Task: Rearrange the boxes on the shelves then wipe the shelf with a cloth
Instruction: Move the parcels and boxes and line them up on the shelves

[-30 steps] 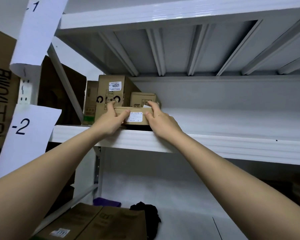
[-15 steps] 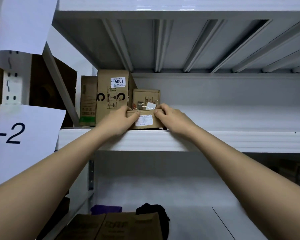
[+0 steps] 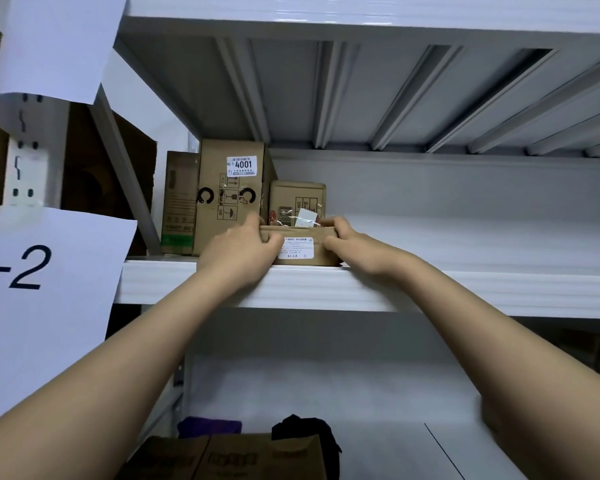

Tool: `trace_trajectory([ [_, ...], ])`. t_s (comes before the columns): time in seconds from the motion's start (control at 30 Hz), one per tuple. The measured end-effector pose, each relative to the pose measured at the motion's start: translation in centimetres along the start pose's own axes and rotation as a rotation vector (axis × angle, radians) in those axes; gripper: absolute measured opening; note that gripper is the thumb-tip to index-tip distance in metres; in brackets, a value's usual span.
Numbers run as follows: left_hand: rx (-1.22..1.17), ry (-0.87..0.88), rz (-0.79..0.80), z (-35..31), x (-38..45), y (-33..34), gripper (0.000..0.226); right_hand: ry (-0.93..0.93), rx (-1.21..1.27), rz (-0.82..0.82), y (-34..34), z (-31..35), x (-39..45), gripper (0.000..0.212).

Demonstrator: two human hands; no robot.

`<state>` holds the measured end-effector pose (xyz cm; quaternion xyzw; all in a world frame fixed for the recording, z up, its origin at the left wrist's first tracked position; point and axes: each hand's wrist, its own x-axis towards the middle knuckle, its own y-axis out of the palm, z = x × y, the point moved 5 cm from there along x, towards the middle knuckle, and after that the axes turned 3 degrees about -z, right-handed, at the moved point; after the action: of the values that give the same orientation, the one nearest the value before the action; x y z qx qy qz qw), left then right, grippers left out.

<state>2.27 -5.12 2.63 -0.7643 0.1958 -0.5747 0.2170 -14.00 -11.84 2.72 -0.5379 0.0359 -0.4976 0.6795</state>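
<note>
Low brown cardboard box [image 3: 300, 244] with white printed label, sat at shelf [image 3: 430, 292] front edge, left hand [image 3: 238, 249] and right hand [image 3: 355, 245] fingers gripped its ends

Flat box [image 3: 302, 245] at shelf [image 3: 465, 292] front, before small box [image 3: 297, 202].

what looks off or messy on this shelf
The small box behind the flat box has loose clear tape and a white slip sticking up from its front. The paper sign at upper left curls off its post.
</note>
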Motion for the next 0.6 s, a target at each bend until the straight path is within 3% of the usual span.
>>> trace_trajectory([
  [0.2,-0.009,-0.020,0.167,0.5,0.2,0.5,0.045,-0.013,0.070,-0.020,-0.1,-0.2,0.3,0.052],
  [0.37,0.002,-0.029,0.243,0.9,0.4,1.1,0.053,0.008,0.011,-0.046,-0.1,-0.3,0.3,0.041],
  [0.43,-0.033,-0.022,0.176,0.8,0.3,0.8,0.055,0.010,-0.001,-0.105,-0.3,-0.4,0.2,0.038],
  [0.6,-0.162,0.078,-0.231,-0.3,-0.8,-0.9,0.044,0.009,-0.140,-0.388,-1.4,0.1,-1.0,0.034],
])
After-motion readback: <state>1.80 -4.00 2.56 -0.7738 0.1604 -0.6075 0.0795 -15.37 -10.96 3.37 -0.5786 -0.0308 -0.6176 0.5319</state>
